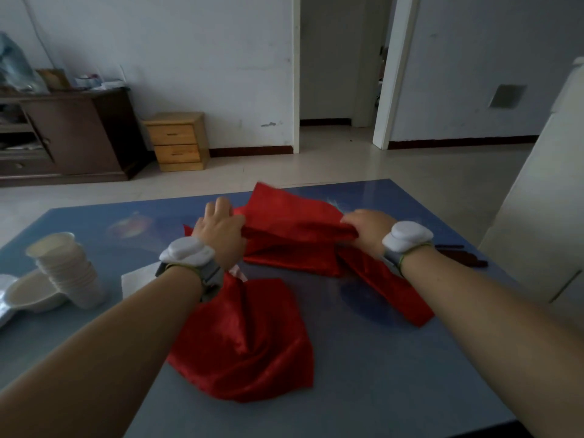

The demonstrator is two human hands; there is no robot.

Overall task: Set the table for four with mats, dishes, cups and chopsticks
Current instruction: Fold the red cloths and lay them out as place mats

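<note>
Red cloth mats lie bunched on the blue table [379,374]. My left hand [219,230] and my right hand [368,229] both grip the far red mat [294,213], holding its near edge lifted and stretched between them. A second crumpled red mat [249,339] lies close to me, and more red cloth [388,289] trails off to the right. At the left stands a stack of white paper cups [68,268] beside a white bowl [31,295]. Dark chopsticks [461,256] lie at the right, partly hidden behind my right wrist.
A white napkin or paper [137,279] lies behind my left wrist. Beyond the table there is a dark cabinet [72,137], a small wooden drawer unit [177,140] and an open doorway. A white appliance [543,200] stands close to the table's right edge.
</note>
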